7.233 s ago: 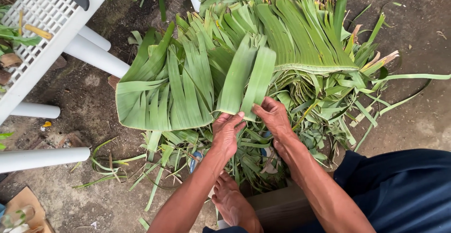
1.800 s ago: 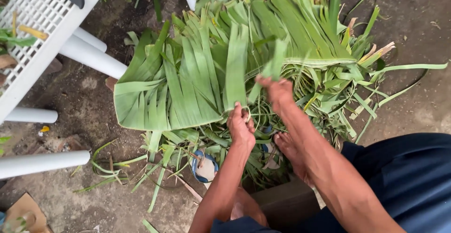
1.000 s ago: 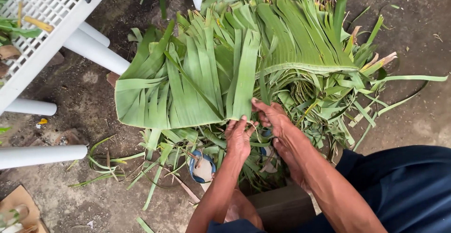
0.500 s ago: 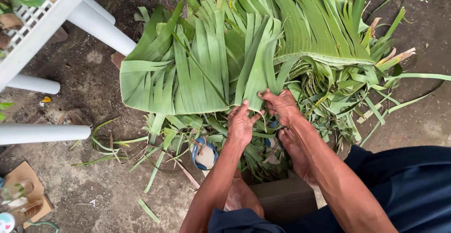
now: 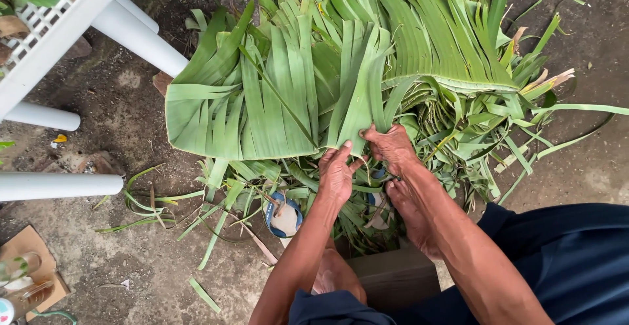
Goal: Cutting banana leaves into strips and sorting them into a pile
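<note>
Both hands have closed in since a second ago: my left hand (image 5: 337, 174) and right hand (image 5: 393, 148) now pinch one banana-leaf strip (image 5: 357, 102) together, its lower end between their fingertips, leaf pile (image 5: 262, 102) just beyond.
</note>
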